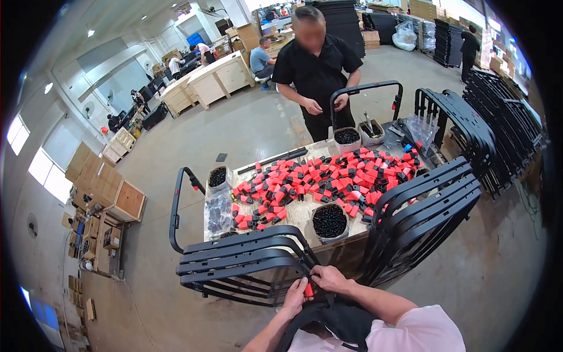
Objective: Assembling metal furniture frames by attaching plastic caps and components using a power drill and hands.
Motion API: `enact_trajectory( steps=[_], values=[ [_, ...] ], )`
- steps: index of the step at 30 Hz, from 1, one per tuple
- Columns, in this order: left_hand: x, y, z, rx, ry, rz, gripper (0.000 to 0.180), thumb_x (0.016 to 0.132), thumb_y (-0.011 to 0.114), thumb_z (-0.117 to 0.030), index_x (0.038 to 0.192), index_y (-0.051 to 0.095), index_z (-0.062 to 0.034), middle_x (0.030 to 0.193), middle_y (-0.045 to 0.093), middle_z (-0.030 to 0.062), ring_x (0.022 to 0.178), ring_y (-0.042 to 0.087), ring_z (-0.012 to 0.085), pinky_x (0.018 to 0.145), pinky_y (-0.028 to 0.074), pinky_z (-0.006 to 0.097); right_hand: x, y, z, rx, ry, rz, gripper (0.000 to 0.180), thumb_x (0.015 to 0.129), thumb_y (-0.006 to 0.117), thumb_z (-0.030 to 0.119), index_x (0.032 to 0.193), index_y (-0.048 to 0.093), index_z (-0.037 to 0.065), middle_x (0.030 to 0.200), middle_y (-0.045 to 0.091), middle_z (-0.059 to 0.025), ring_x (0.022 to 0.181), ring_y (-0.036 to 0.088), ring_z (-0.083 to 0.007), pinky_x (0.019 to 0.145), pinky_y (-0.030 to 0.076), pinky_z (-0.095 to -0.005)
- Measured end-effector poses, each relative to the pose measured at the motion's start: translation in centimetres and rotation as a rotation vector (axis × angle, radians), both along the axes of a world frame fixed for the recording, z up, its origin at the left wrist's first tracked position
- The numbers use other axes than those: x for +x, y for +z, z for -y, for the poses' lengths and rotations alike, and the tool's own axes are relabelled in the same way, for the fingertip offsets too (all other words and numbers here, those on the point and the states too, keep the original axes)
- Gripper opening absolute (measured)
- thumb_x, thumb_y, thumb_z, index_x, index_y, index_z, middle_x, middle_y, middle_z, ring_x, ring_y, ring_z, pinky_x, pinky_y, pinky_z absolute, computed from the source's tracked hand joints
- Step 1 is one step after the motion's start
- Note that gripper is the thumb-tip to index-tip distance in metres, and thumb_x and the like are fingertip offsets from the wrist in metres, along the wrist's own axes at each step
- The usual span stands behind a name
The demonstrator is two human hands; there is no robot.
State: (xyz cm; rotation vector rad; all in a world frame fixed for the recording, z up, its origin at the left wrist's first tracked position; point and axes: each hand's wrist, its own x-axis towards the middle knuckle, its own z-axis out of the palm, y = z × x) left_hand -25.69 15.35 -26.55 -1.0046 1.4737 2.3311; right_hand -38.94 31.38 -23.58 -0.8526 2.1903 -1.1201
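My left hand (295, 298) is closed around a red plastic clip (308, 290), low in front of me. The clip is at the end of a black tubular frame (249, 271), the nearest in a stack leaning on the table's front left side. Just right of it, my right hand (330, 278) has its fingers bent in at the same frame end. What its fingertips pinch is hidden. Beyond my hands, a large pile of red and black plastic clips (319, 179) covers the wooden table (302, 220). A tub of small black parts (329, 222) stands at its near edge.
More black frames (428, 202) lean at the table's right, with another stack (460, 117) behind. One frame (177, 205) stands at the left edge. A co-worker (319, 64) stands across the table by an upright frame (366, 88). More tubs (219, 178) hold black parts.
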Motion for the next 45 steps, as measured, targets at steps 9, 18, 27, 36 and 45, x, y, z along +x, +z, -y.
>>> enact_trajectory(
  steps=[9, 18, 27, 36, 45],
  values=[
    [-0.2, 1.2, -0.1, 0.046, 0.012, 0.033, 0.033, 0.115, 0.057, -0.04, 0.125, 0.065, -0.0103, 0.103, 0.073, 0.0047, 0.085, 0.074, 0.0191, 0.064, 0.056, 0.031, 0.0, -0.5, -0.2, -0.06, 0.008, 0.08, 0.029, 0.099, 0.066, 0.023, 0.117, 0.074, 0.001, 0.099, 0.079, -0.0223, 0.092, 0.077, -0.0398, 0.085, 0.06, -0.0476],
    [-0.1, -0.4, 0.3, 0.061, -0.005, -0.013, 0.036, 0.115, 0.056, -0.044, 0.127, 0.065, -0.0114, 0.105, 0.074, 0.0028, 0.084, 0.073, 0.017, 0.062, 0.055, 0.03, -0.4, -0.4, -0.5, -0.038, 0.086, 0.047, 0.031, 0.099, 0.066, 0.018, 0.123, 0.07, -0.002, 0.098, 0.079, -0.0211, 0.091, 0.079, -0.036, 0.084, 0.061, -0.0459],
    [-1.2, 0.4, 0.5, 0.072, 0.03, 0.015, 0.036, 0.113, 0.059, -0.044, 0.125, 0.066, -0.0108, 0.105, 0.075, 0.0029, 0.081, 0.073, 0.0174, 0.06, 0.053, 0.029, -1.3, 1.0, -0.2, -0.039, 0.103, -0.025, 0.029, 0.099, 0.067, 0.023, 0.118, 0.073, 0.001, 0.095, 0.078, -0.0212, 0.088, 0.077, -0.0388, 0.081, 0.061, -0.0477],
    [1.7, -0.5, -0.6, 0.037, 0.018, -0.021, 0.035, 0.112, 0.062, -0.042, 0.12, 0.067, -0.0076, 0.1, 0.073, 0.0034, 0.077, 0.072, 0.018, 0.057, 0.052, 0.029, 0.0, -0.6, -0.5, -0.044, 0.151, -0.088, 0.026, 0.097, 0.069, 0.025, 0.11, 0.075, 0.004, 0.094, 0.077, -0.0221, 0.087, 0.076, -0.0429, 0.079, 0.06, -0.0517],
    [-1.2, 1.9, 0.3, 0.019, -0.056, -0.156, 0.023, 0.114, 0.057, -0.021, 0.131, 0.058, -0.0055, 0.107, 0.07, 0.005, 0.086, 0.067, 0.014, 0.069, 0.053, 0.029, -1.9, 0.9, 0.5, -0.142, -0.001, 0.051, 0.02, 0.095, 0.067, 0.014, 0.108, 0.071, -0.001, 0.092, 0.074, -0.0247, 0.088, 0.073, -0.0449, 0.078, 0.058, -0.0513]
  ],
)
